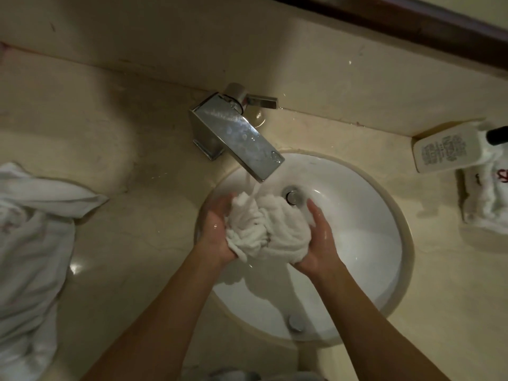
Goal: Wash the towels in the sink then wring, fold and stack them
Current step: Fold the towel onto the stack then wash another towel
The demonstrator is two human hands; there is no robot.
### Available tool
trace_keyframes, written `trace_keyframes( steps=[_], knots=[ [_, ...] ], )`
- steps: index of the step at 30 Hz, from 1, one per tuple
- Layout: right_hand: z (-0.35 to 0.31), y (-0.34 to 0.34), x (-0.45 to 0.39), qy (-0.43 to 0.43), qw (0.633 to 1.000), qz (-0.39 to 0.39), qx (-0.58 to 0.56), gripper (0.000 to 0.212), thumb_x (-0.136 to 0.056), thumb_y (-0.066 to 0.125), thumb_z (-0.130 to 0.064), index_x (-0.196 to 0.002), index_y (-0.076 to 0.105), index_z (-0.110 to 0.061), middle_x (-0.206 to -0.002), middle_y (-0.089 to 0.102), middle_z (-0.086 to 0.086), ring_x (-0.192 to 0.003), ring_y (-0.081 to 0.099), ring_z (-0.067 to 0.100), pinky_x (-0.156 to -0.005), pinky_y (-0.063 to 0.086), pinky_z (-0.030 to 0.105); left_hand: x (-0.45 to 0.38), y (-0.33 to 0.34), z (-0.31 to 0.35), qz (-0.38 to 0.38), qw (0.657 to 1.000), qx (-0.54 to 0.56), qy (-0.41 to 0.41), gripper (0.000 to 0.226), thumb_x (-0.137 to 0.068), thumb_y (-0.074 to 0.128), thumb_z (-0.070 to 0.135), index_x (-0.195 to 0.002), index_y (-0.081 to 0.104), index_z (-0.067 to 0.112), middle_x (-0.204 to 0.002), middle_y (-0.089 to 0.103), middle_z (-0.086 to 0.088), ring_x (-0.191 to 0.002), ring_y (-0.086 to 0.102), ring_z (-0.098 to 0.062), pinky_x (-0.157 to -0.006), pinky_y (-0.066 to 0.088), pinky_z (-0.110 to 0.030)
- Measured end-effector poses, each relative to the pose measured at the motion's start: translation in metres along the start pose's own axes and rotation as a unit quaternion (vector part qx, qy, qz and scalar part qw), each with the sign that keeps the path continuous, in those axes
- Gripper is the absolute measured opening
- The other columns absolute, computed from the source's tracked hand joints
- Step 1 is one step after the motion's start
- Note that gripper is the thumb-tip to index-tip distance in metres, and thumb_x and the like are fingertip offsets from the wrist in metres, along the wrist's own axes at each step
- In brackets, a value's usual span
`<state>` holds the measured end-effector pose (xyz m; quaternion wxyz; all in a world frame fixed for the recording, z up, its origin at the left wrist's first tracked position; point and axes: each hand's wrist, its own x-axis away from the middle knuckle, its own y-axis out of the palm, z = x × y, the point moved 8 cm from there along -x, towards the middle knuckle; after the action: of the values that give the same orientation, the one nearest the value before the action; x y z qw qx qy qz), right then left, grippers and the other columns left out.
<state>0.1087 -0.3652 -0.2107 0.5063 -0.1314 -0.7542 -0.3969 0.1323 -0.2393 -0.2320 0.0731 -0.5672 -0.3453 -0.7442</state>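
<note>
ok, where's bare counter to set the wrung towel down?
Bare counter between the towel pile at left and the sink; also left of the faucet. Right side is crowded: bottle, folded towel.

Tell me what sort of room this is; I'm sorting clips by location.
Most likely a bathroom, perhaps a hotel's. A round white sink is set in a beige stone counter, with a chrome faucet running and a toiletry bottle on folded towels.

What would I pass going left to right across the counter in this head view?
Heap of towels → left hand → wet towel under the tap's stream → right hand → white bottle → folded towel.
</note>
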Motion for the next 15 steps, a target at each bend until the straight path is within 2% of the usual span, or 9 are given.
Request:
trace_keyframes(
  steps=[2,3,5,7,8,10,12,13,15],
  knots=[
    [0.002,0.012,-0.002,-0.027,0.991,0.018,0.130,0.050,-0.100,0.051,-0.045,-0.123,0.067,-0.003,-0.124,0.067,0.022,-0.111,0.067,0.035,-0.099,0.052,0.045,-0.014,0.002,0.001,0.039,0.994,-0.097,0.040,0.034,-0.091,0.061,0.043,-0.094,0.069,0.010,-0.101,0.070,-0.015,-0.090,0.066,-0.027,-0.091,0.054,-0.047],
    [-0.006,0.018,-0.004,-0.093,0.961,0.039,0.257,0.040,-0.101,0.053,-0.037,-0.117,0.069,-0.004,-0.115,0.071,0.020,-0.105,0.070,0.033,-0.091,0.056,0.042,-0.029,-0.005,0.004,0.068,0.988,-0.120,0.069,0.029,-0.091,0.062,0.040,-0.097,0.069,0.012,-0.106,0.068,-0.017,-0.092,0.065,-0.028,-0.092,0.052,-0.050],
    [-0.019,0.046,-0.001,-0.230,0.829,0.068,0.505,0.023,-0.099,0.057,-0.024,-0.103,0.071,-0.006,-0.099,0.074,0.014,-0.095,0.071,0.026,-0.082,0.057,0.038,-0.031,-0.004,0.013,0.110,0.981,-0.135,0.090,0.026,-0.099,0.052,0.033,-0.109,0.065,0.013,-0.103,0.067,-0.017,-0.084,0.064,-0.027,-0.080,0.057,-0.040],
    [-0.015,0.074,-0.002,-0.278,0.729,0.040,0.625,0.019,-0.097,0.058,-0.019,-0.093,0.070,-0.004,-0.091,0.071,0.016,-0.087,0.067,0.028,-0.077,0.054,0.041,-0.030,0.006,0.013,0.085,0.986,-0.126,0.070,0.028,-0.105,0.036,0.031,-0.116,0.056,0.014,-0.093,0.059,-0.009,-0.075,0.057,-0.021,-0.066,0.051,-0.032],
    [-0.017,0.078,-0.007,-0.281,0.715,0.050,0.638,0.022,-0.096,0.059,-0.022,-0.089,0.068,-0.003,-0.088,0.069,0.018,-0.084,0.065,0.032,-0.076,0.053,0.043,-0.029,0.010,0.012,0.075,0.985,-0.142,0.063,0.034,-0.106,0.031,0.031,-0.120,0.054,0.011,-0.094,0.057,-0.008,-0.077,0.055,-0.021,-0.069,0.049,-0.033],
    [-0.044,0.068,-0.021,-0.291,0.746,0.163,0.577,0.036,-0.093,0.060,-0.036,-0.080,0.065,-0.003,-0.079,0.065,0.018,-0.076,0.061,0.033,-0.073,0.051,0.043,-0.029,0.017,0.011,0.063,0.973,-0.209,0.077,0.040,-0.105,0.034,0.031,-0.129,0.055,0.006,-0.108,0.063,-0.010,-0.089,0.058,-0.023,-0.082,0.051,-0.035],
    [-0.067,0.053,-0.036,-0.269,0.772,0.258,0.515,0.043,-0.093,0.057,-0.044,-0.082,0.063,-0.003,-0.080,0.060,0.017,-0.078,0.055,0.026,-0.075,0.047,0.040,-0.025,0.020,0.013,0.074,0.962,-0.241,0.106,0.035,-0.102,0.044,0.037,-0.110,0.066,0.010,-0.096,0.069,-0.007,-0.084,0.064,-0.021,-0.078,0.052,-0.033],
    [-0.066,0.053,-0.043,-0.253,0.782,0.253,0.510,0.043,-0.093,0.056,-0.043,-0.085,0.064,-0.001,-0.083,0.063,0.017,-0.081,0.057,0.026,-0.077,0.049,0.041,-0.027,0.025,0.009,0.081,0.963,-0.225,0.128,0.034,-0.101,0.046,0.037,-0.094,0.069,0.013,-0.083,0.068,-0.007,-0.077,0.065,-0.022,-0.072,0.052,-0.031],
    [-0.045,0.070,-0.048,-0.244,0.767,0.163,0.571,0.037,-0.092,0.060,-0.037,-0.080,0.065,-0.002,-0.079,0.064,0.014,-0.077,0.060,0.028,-0.071,0.050,0.041,-0.008,0.024,0.021,0.072,0.949,-0.262,0.161,0.035,-0.095,0.047,0.019,-0.070,0.069,0.010,-0.065,0.065,-0.003,-0.068,0.065,-0.018,-0.062,0.050,-0.029]
  ],
)
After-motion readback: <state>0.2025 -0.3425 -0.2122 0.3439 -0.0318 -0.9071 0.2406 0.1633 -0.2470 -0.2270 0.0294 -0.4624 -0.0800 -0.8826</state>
